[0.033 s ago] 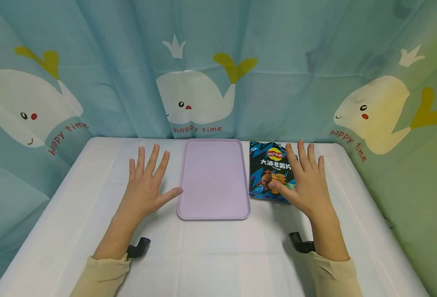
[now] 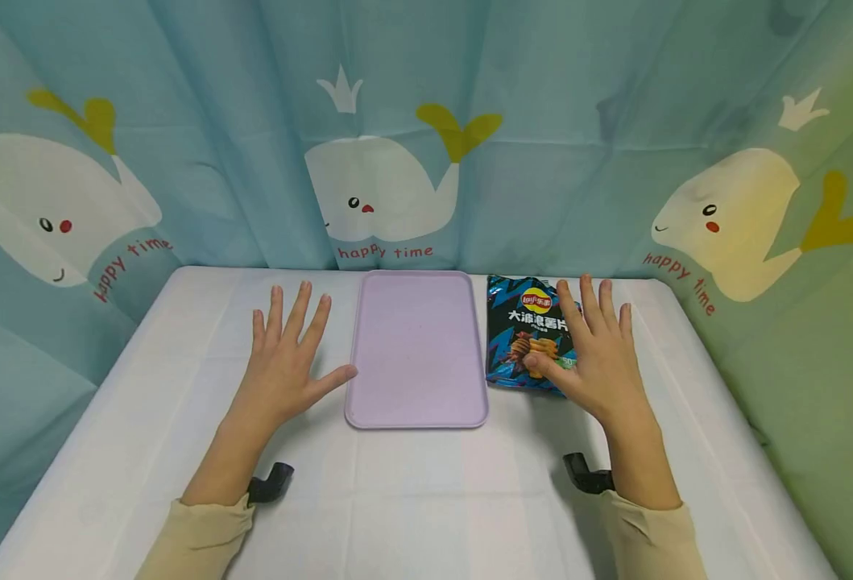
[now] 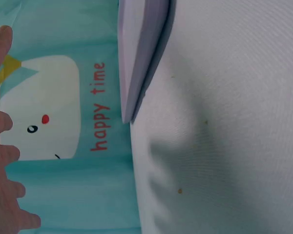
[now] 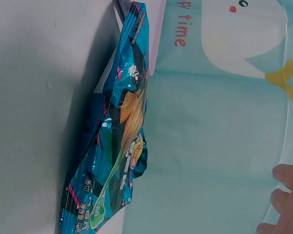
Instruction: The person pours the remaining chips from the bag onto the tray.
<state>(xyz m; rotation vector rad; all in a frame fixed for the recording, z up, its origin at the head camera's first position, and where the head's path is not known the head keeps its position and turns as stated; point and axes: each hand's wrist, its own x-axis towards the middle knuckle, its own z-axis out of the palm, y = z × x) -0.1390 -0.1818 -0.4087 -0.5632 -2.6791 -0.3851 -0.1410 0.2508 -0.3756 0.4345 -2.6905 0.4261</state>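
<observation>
A pale purple tray [image 2: 417,354] lies flat in the middle of the white table. Just right of it rests a blue and black bag of potato chips [image 2: 523,330], its front facing up. My left hand [image 2: 281,374], fingers spread, hovers left of the tray, the thumb tip overlapping the tray's edge in the head view. Over the right part of the chip bag my right hand [image 2: 600,362] is held with fingers spread, hiding some of the print. Neither hand holds anything. In the right wrist view the bag [image 4: 122,126] appears side-on, well away from the fingers [image 4: 288,180].
The white tablecloth [image 2: 412,499] covers the table. Behind and around it hangs a blue-green curtain [image 2: 542,193] printed with whales. A black wrist mount [image 2: 272,483] sticks out from the left sleeve, another [image 2: 587,474] from the right. Small crumbs [image 3: 180,191] dot the cloth.
</observation>
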